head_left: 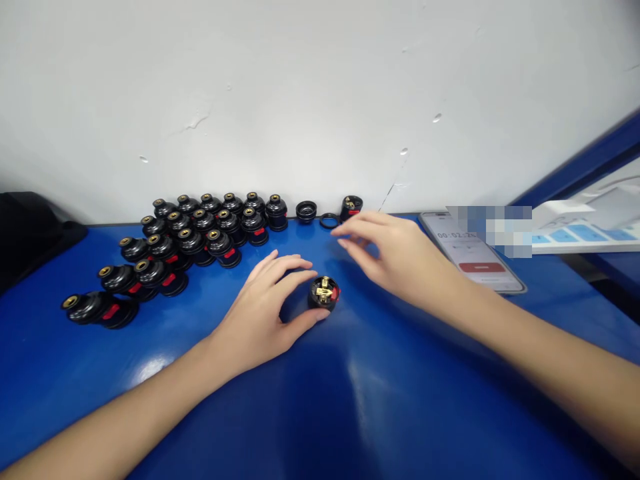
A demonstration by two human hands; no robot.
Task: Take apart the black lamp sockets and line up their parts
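On the table, a black lamp socket body stands with its brass contacts facing up and a red part on its right side. My left hand curves round it, with the thumb at the front and a fingertip at the back left. My right hand is held above the table, its thumb and forefinger slightly apart and nothing visible between them. Just beyond those fingertips lies a thin black ring. Behind it are a black socket cap and a second socket body, partly hidden by my right hand.
Several assembled black lamp sockets stand in rows on the blue table at the left. A phone showing a timer lies at the right. The white wall borders the table's back edge. A dark cloth-like item is at far left.
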